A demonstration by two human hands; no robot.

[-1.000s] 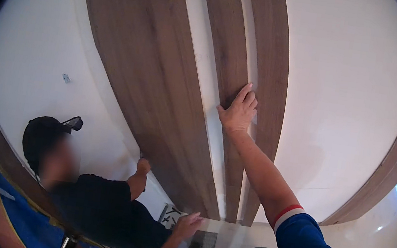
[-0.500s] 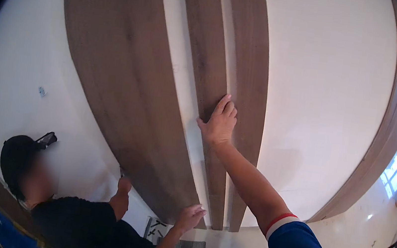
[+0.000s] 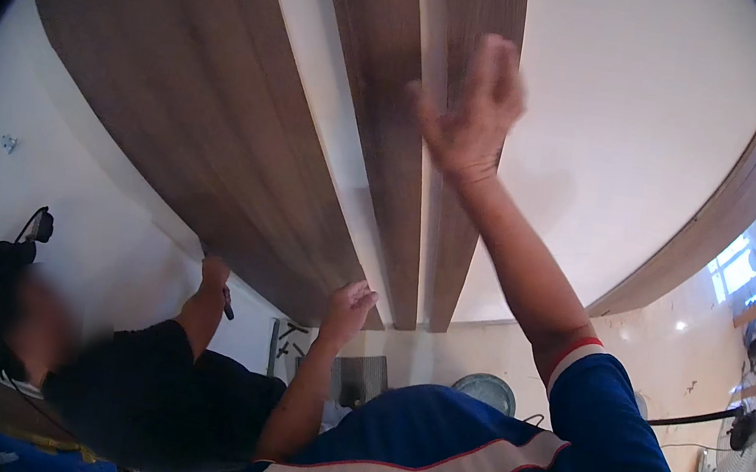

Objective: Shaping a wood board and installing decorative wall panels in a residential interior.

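My right hand [image 3: 480,116] is raised in front of the rightmost brown wood-grain strip [image 3: 484,11]. Its fingers are spread, slightly blurred by motion, and hold nothing. Lower down, my left hand [image 3: 349,313] is beside the lower right edge of a wide brown wood-grain panel [image 3: 206,89]. Those fingers are curled together, and whatever is in them, if anything, is hidden. Between the wide panel and the rightmost strip runs a narrow brown strip [image 3: 378,93], with pale gaps on both sides.
Close on my left, a co-worker in a black shirt [image 3: 175,400] and cap has a hand [image 3: 216,272] at the wide panel's left edge, with a dark tool. A round grey lid-like object [image 3: 486,392] sits on the floor below. Right: a fan [image 3: 754,429] and a black cable [image 3: 693,418].
My right hand has come off the narrow strip and moved up and right, fingers spreading. My left hand stays low by the wide panel's edge. The whole view has shifted.
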